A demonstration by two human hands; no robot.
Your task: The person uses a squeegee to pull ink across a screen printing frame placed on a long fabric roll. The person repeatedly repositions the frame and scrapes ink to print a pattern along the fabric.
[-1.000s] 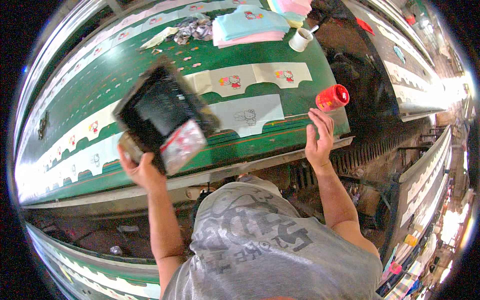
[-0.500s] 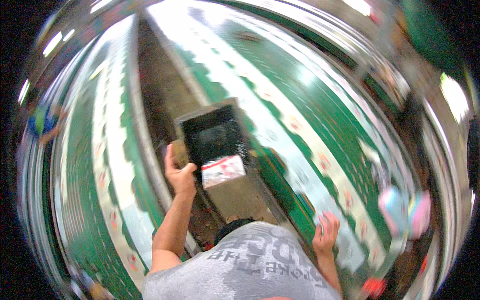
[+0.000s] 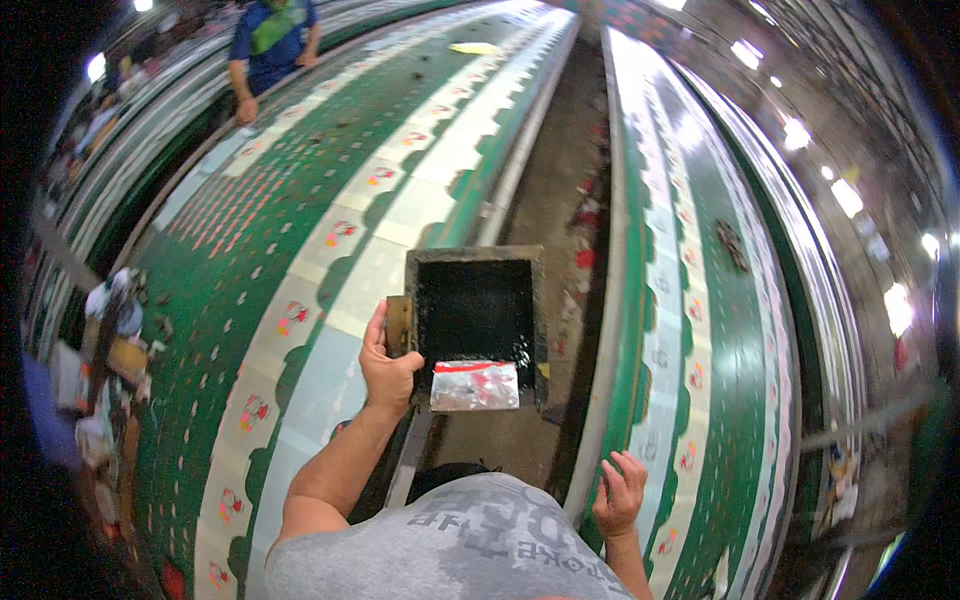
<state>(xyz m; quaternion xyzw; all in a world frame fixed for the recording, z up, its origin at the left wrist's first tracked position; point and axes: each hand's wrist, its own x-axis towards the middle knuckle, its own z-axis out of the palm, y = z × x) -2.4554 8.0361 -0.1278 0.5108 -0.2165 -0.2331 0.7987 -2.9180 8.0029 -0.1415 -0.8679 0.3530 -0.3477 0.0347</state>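
1. One frame (image 3: 475, 310), dark and boxy with a black panel, is held in front of the wearer above the aisle (image 3: 560, 170), between two long green worktops.
2. The left hand (image 3: 388, 375) has its grip closed on the frame's left side, by a brown block (image 3: 398, 325); this probably gives a handhold clear of the panel.
3. One clear packet (image 3: 474, 385) with a red band lies across the frame's near end, perhaps carried there to spare the other hand. Whether it is fastened, I cannot tell.
4. The right hand (image 3: 619, 492) has a loose, unclosed grip holding nothing, near the right worktop (image 3: 735, 340), likely for balance.
5. Printed pieces (image 3: 254, 412) line the left worktop (image 3: 330, 165) in rows, presumably for even spacing; there are many, the far ones too blurred to count.
6. Also: one yellow scrap (image 3: 475, 48), one dark clump (image 3: 731, 245), and one co-worker (image 3: 265, 60) in blue at the left worktop's far side.
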